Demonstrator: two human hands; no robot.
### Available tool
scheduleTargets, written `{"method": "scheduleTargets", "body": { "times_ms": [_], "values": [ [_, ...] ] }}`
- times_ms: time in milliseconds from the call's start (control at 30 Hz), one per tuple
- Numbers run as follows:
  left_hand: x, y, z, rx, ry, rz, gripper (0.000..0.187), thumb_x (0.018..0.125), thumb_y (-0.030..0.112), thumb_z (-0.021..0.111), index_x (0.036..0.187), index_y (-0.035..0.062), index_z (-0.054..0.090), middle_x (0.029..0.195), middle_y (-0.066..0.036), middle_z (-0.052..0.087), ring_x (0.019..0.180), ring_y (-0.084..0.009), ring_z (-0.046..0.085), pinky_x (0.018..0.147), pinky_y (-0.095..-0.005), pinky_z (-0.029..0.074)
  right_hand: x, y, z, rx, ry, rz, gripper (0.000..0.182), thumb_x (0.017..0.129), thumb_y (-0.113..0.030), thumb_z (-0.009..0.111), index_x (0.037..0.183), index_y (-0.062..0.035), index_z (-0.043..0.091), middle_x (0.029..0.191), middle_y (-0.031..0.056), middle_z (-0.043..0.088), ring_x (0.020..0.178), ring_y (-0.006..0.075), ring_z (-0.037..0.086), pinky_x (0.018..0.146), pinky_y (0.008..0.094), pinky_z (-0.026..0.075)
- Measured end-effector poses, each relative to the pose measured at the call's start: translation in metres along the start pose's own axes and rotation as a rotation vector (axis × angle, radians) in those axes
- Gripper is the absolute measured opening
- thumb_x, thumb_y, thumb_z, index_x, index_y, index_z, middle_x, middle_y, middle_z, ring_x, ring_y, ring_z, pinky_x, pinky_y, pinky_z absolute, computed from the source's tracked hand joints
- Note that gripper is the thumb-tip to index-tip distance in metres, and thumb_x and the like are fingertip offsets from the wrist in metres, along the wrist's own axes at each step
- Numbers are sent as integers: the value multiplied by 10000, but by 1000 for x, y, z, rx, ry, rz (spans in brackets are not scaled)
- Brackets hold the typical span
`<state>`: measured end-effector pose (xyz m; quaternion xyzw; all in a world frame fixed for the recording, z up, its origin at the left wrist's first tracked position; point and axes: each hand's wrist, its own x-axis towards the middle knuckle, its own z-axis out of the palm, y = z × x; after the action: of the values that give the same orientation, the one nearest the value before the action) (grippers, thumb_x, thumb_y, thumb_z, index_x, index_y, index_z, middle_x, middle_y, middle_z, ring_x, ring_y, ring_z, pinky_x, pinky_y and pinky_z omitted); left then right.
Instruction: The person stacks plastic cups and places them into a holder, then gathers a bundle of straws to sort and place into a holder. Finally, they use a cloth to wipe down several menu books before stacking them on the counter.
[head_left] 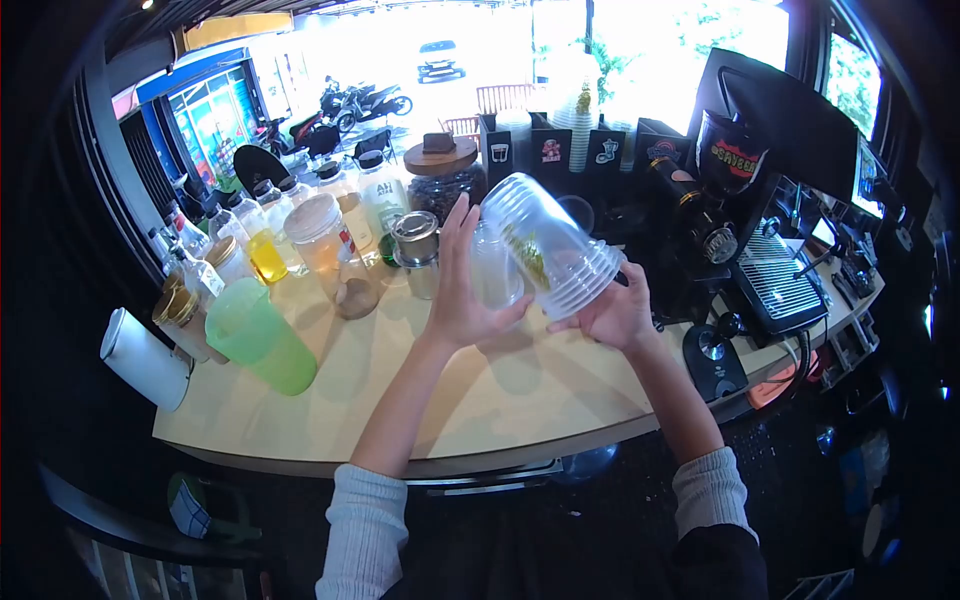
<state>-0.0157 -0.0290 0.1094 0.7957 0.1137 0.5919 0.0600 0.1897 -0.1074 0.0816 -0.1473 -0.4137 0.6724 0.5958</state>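
Note:
A stack of clear plastic cups [560, 250] with a green-yellow print is tilted above the counter, rims toward the lower right. My right hand [610, 310] grips the stack at its rims, thumb on the near side. Just left of the stack, another clear plastic cup [493, 268] sits between the thumb and raised fingers of my left hand [462, 285]; the stack partly hides this cup. Close behind my left hand stands a metal-topped glass container [416, 245].
A green translucent pitcher [262, 335], a lidded jar [332, 255] and several bottles [265, 245] crowd the left of the wooden counter [440, 410]. Black cup holders [550, 150] line the back. A coffee grinder [700, 200] and espresso machine [785, 275] stand right.

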Motion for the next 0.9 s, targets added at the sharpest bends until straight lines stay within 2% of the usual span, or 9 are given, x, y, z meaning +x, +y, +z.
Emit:
{"method": "scheduleTargets", "body": {
  "times_ms": [100,200,300,433,500,533,733,833,900],
  "values": [
    [10,4,2,-93,-56,29,984,528,227,816,1331,70,270,1336,-179,311,1232,-324,328,1005,-421,313,-5,2,2,166,-76,121,707,828,-571,371,1325,-72,312,1239,162,457,938,363,552,692,495,506],
    [6,5,7,-265,-196,-156,908,521,259,835,1286,90,376,1288,-115,402,1106,-244,492,917,-361,420,-2,1,-14,89,-29,188,595,900,-493,305,1304,-58,331,1131,202,497,777,335,580,576,412,530],
    [3,8,11,-253,-199,-184,826,527,259,835,1231,71,448,1195,-115,498,1054,-242,529,904,-358,430,-1,-2,-29,-106,-72,247,497,936,-438,267,1201,-48,423,995,225,539,650,220,569,490,317,498],
    [0,14,8,-186,-227,-246,745,518,245,842,1159,40,522,1128,-104,552,1053,-209,532,911,-331,415,-3,-25,-16,-322,-23,275,425,938,-391,322,1140,-46,465,943,137,569,681,143,541,527,264,459],
    [-3,14,8,-94,-128,-239,724,509,240,845,1131,28,544,1090,-112,575,1031,-213,548,906,-330,420,3,-31,-13,-995,457,-127,329,933,-308,384,1087,-43,506,889,55,575,722,87,501,600,217,417],
    [-5,14,8,-86,-131,-238,724,509,240,845,1131,28,544,1090,-112,575,1031,-213,548,906,-330,420,0,-44,-7,-991,453,-187,283,926,-247,408,1047,-25,534,857,2,573,753,54,473,656,180,385],
    [-22,21,22,66,-93,-221,761,510,183,840,1170,15,502,1089,-124,572,1018,-215,557,886,-336,441,-7,-40,15,-786,129,-208,283,931,-214,437,1044,21,549,899,27,587,810,52,522,722,204,426],
    [-31,30,30,-267,49,-469,755,538,201,841,1185,29,490,1119,-131,555,1024,-230,561,881,-344,462,-9,-39,14,-764,108,-207,298,930,-214,446,1051,34,558,885,39,602,792,69,549,706,221,449],
    [-38,28,31,-341,-101,-552,739,561,181,834,1189,20,479,1110,-123,556,1018,-204,558,876,-338,468,-13,-40,8,-728,126,-145,300,925,-210,450,1039,39,572,863,50,614,763,83,572,700,220,452]
  ]
}}
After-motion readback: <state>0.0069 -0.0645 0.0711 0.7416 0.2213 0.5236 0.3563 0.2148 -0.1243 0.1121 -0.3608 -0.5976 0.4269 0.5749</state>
